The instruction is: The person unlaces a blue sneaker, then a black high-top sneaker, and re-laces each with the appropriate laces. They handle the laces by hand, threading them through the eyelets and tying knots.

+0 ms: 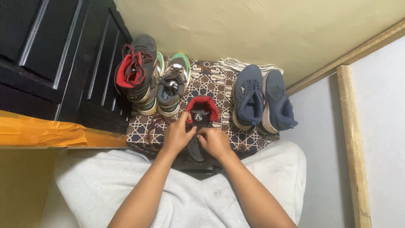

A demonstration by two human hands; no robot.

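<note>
both hands, left hand (176, 136) and right hand (214, 141), grip closed on the laces of a black shoe with red lining (201, 122) on a patterned mat (211, 80). a jerk could tip it. beyond the grip sit a blue pair (261, 99) and a black-and-red shoe (137, 71).

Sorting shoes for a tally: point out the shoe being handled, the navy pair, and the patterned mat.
Black shoe (201, 113): head view, tongue.
Navy pair (249, 99): head view, left shoe's upper.
Patterned mat (211, 78): head view, bare patch.
</note>
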